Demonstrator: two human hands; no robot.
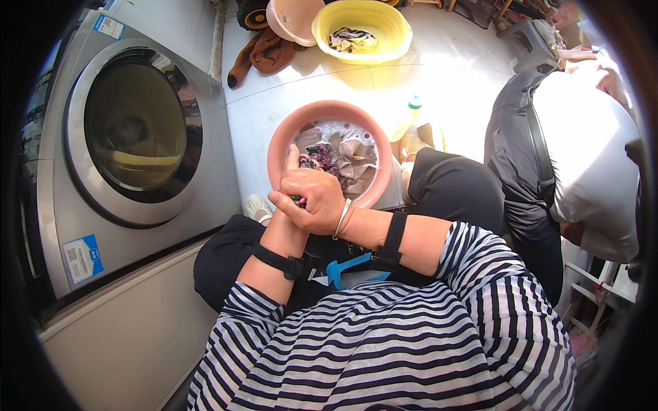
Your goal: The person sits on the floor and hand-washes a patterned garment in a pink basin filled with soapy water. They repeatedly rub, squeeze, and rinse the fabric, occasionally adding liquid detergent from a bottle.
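A round pink plastic basin (278, 134) stands on the floor before me, with soapy water and soaked clothes in it. My right hand (316, 198) is closed on a dark cloth with a pink and green pattern (327, 160), which hangs down into the basin. My left hand (289, 177) lies against the right one over the basin's near left rim, partly hidden by it, and also grips the patterned cloth. A grey-beige garment (357, 167) lies in the suds to the right of the cloth.
A front-loading washing machine (205, 103) stands on the left. Beyond the basin are a yellow tub (403, 38) holding a wet cloth, a pink bowl (288, 20) and a brown garment (272, 54). A bottle with a green cap (406, 118) stands right of the basin. Another person (581, 154) bends at the right.
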